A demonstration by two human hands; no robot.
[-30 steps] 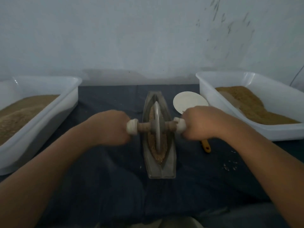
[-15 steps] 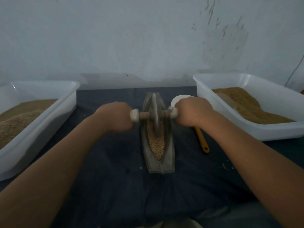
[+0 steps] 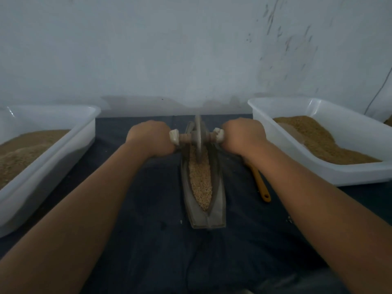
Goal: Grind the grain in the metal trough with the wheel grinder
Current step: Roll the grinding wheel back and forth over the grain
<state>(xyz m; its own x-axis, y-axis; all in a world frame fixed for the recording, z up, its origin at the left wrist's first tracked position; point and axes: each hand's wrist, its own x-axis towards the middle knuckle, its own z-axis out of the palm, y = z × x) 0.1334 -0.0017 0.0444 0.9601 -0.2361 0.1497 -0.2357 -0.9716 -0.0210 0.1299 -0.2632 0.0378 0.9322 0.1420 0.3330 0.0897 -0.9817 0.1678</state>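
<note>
Trough [image 3: 216, 209]: narrow grey metal, boat-shaped, lying lengthwise at the centre of the cloth [image 3: 148, 240], its squared end nearest the person. Grain [image 3: 200, 179]: pale kernels filling the trough's channel from the wheel down to its near tip. Wheel [image 3: 198, 139]: metal disc, upright on edge at the far end of the trough, lower rim set in the grain. Axle [image 3: 186, 137]: wooden, level, passing through the wheel's centre, with pale wrapped collars on both sides. Left hand [image 3: 151, 139]: fingers curled tight round the axle's left end, knuckles up. Right hand [image 3: 241, 137]: clamped likewise on the axle's right end. Left tub [image 3: 42, 179]: white plastic, at the left edge, holding the left heap [image 3: 21, 149] of brown granular matter. Right tub [image 3: 360, 172]: white plastic, at the right, holding the right heap [image 3: 314, 141], sloped higher toward the back. Orange handle [image 3: 262, 187]: lying on the cloth between trough and right tub, its far part hidden under the right wrist. Crumb [image 3: 181, 222]: one pale fleck on the cloth just beside the trough's near end. Wall [image 3: 148, 49]: pale, with dark scuffs at upper right.
</note>
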